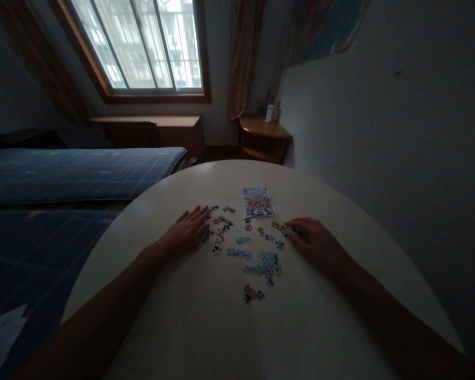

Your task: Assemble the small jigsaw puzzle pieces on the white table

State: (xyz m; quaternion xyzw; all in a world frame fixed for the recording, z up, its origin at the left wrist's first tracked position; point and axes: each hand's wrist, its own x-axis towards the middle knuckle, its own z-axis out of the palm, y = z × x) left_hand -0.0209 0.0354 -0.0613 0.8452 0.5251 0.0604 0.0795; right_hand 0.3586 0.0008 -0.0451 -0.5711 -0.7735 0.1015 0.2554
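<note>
Dim room, daylight from a barred window (142, 47) only; blue checked bed (63, 174) along the left; round white table (206, 327) filling the foreground, with a jigsaw spread near its middle. Left hand (188, 230) palm-down on the top, fingers straight and slightly fanned, tips touching the left fringe of the loose pieces (220, 229), holding nothing. Right hand (314, 240) at the right edge of the scatter, fingers curled inward over a few pieces at its tips; pinched or merely touched, cannot tell in this light. Printed picture card (258, 201) flat just beyond the scatter, between the hands. Joined blue section (265, 264) nearer the body, between the wrists; smaller joined clump (252, 294) nearest of all. Likely thin card throughout: featherlight, stiff, lying flush, easy to skid on the smooth top; best nipped at opposite edges by thumb and fingertip, or slid; joined sections probably apt to part if lifted, safer pushed flat.
</note>
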